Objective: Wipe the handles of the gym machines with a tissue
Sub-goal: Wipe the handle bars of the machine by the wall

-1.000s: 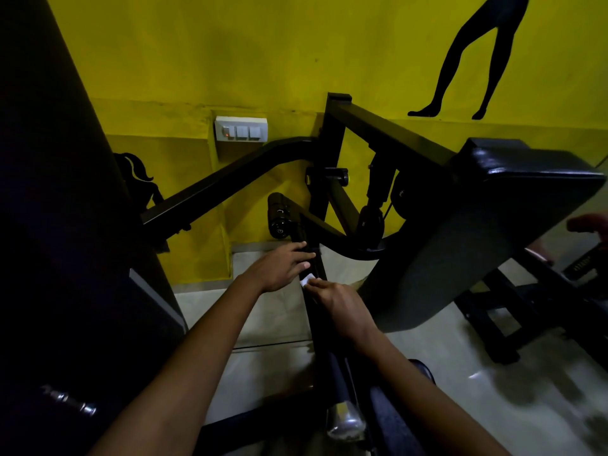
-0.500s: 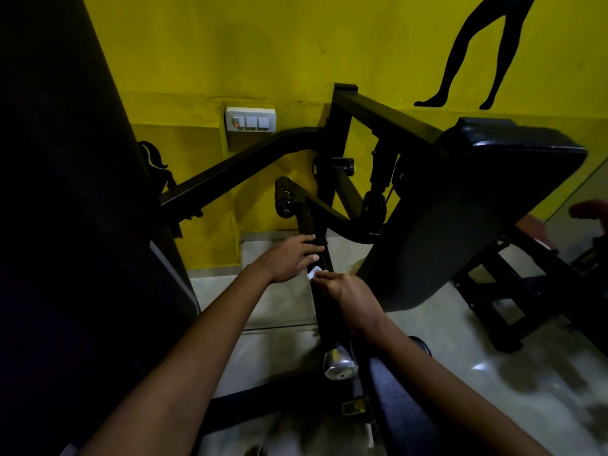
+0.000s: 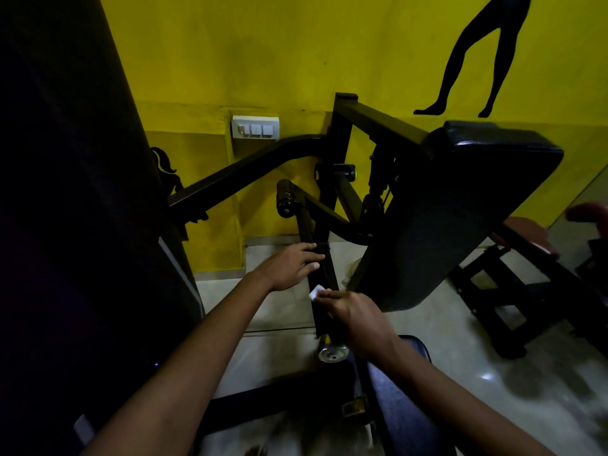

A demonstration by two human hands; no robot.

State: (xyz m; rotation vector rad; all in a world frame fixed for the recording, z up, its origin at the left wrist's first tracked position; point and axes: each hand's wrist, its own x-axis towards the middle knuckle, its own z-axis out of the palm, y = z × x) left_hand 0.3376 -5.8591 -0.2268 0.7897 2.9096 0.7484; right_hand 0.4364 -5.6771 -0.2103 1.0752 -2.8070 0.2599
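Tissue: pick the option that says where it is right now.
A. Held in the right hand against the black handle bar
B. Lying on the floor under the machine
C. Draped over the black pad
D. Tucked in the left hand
A: the white tissue sticks out from the fingers of the right hand, which presses it on the black handle bar, while the left hand rests on the bar further up with straight fingers.

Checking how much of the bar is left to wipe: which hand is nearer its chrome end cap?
Right. The right hand holds the tissue on the bar just above the cap; the left hand rests higher up the bar, farther away.
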